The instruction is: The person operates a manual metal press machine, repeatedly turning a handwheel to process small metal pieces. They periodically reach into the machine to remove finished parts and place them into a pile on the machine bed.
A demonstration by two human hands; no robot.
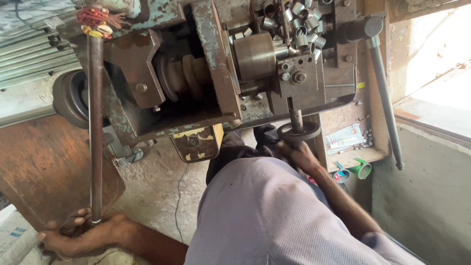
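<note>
at the far left, the left hand (pixel 81 235) is clenched around the lower end of a long steel bar (pixel 95 127), thumb and fingers wrapped about it just above a rusty brown metal sheet (pixel 44 167). the bar runs almost straight up the view to the top of the machine, where a bunch of red thread and small trinkets (pixel 98 19) hangs at its upper end. beside the bar's upper half sits a dark belt pulley (pixel 68 98), and behind it grey corrugated sheets (pixel 29 59) lie stacked.

in the middle stands an old lathe (pixel 196 73) with chipped blue-green paint and rust — a stepped cone pulley (pixel 184 76) shows inside its frame, and a smooth round chuck (pixel 254 56) sits just right of it. above the chuck, a heap of short shiny metal tubes (pixel 299 24) lies piled on the machine. below the frame hangs a small worn plate with yellow paint (pixel 196 142). the person's pale grey shirt (pixel 265 216) fills the lower centre.

right of centre, the right hand (pixel 299 154) grips the rim of a small dark handwheel (pixel 298 131) on a short shaft under the tool block — fingers closed on it. farther right, a long grey lever with a black knob (pixel 382 93) slants downward beside a wooden surface (pixel 353 157) carrying a printed packet (pixel 343 137) and small bits. two green-handled tools (pixel 360 169) hang below its edge.
</note>
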